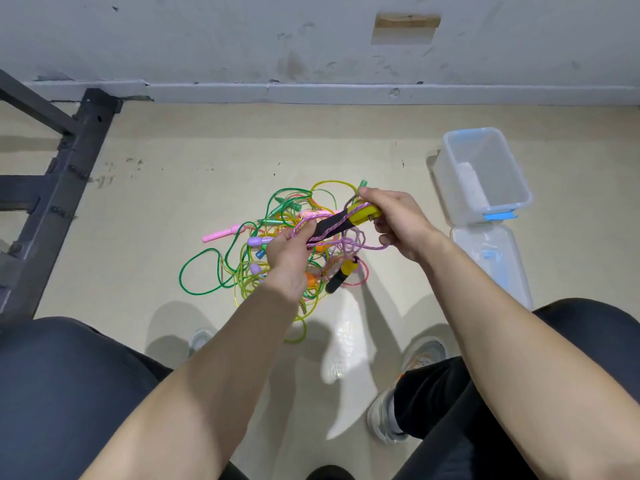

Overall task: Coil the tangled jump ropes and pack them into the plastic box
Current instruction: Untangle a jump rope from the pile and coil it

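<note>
A tangle of jump ropes in green, yellow and pink lies on the floor in front of me. Above it I hold a black and yellow handle with a purple braided rope wrapped along it. My left hand grips the black end of the handle and the rope loops. My right hand grips the yellow end and pinches the purple rope. The matching second handle lies in the pile below. The clear plastic box stands open to the right.
The box's clear lid with blue clips lies on the floor just in front of the box. A dark metal frame stands at the left. A wall and skirting run along the back. My knees and shoes fill the bottom of the view.
</note>
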A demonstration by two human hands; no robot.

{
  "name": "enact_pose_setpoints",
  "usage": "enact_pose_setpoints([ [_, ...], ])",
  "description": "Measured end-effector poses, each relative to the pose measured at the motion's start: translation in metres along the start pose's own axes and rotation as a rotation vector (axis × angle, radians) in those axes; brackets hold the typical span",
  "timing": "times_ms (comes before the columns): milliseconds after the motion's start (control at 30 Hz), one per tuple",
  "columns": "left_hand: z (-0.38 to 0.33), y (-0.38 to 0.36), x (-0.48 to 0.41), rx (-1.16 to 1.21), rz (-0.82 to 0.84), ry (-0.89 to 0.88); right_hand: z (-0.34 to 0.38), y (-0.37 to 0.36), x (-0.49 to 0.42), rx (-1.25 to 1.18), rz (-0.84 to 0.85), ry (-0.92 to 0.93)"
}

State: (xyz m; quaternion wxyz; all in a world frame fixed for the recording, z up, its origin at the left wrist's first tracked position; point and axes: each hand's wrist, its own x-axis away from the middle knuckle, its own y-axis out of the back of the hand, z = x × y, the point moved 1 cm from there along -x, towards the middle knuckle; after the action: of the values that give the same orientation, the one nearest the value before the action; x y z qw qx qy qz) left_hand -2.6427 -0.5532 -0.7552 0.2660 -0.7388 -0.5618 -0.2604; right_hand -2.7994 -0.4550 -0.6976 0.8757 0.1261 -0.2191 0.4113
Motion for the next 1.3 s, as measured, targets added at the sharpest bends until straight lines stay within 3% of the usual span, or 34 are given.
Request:
enact_pose_setpoints([
  [133,-0.005,0.014,0.003,0.065,0.042,0.101,-0.002,0.006,-0.009,0.194,-0.160,0.057],
  [300,-0.011,0.023,0.002,0.352,0.208,0.352,-0.015,0.017,-0.009,-0.307,-0.061,-0.172],
  [367,-0.011,0.027,0.001,0.273,0.250,0.378,-0.021,0.022,-0.009,-0.524,-0.101,-0.242],
  [467,-0.007,0.031,0.002,-0.462,0.260,0.177,-0.022,0.023,-0.007,-0.571,-0.110,-0.255],
  [500,-0.007,0.029,0.001,-0.564,0.254,0.055,-0.021,0.020,-0.006,-0.539,-0.087,-0.255],
  [567,-0.019,0.017,0.011,-0.440,0.424,-0.143,-0.017,0.011,-0.006,-0.454,-0.023,-0.261],
  [667,-0.045,-0.008,0.029,-0.216,0.597,-0.150,-0.007,-0.006,-0.004,-0.347,0.069,-0.272],
  [733,-0.060,-0.018,0.030,-0.206,0.530,-0.224,0.000,-0.013,-0.004,-0.287,0.044,-0.254],
  [900,-0.093,-0.002,0.007,0.035,0.139,-0.317,-0.005,0.019,-0.020,-0.002,-0.365,-0.119],
  [1000,-0.107,0.023,-0.010,0.165,-0.029,-0.386,-0.016,0.054,-0.024,0.022,-0.426,-0.185],
  [1167,-0.103,0.048,-0.025,-0.178,-0.007,-0.462,-0.021,0.090,-0.027,0.200,-0.533,-0.227],
  [1300,-0.103,0.042,-0.034,-0.208,0.055,-0.422,0.005,0.089,-0.032,0.248,-0.479,-0.078],
])
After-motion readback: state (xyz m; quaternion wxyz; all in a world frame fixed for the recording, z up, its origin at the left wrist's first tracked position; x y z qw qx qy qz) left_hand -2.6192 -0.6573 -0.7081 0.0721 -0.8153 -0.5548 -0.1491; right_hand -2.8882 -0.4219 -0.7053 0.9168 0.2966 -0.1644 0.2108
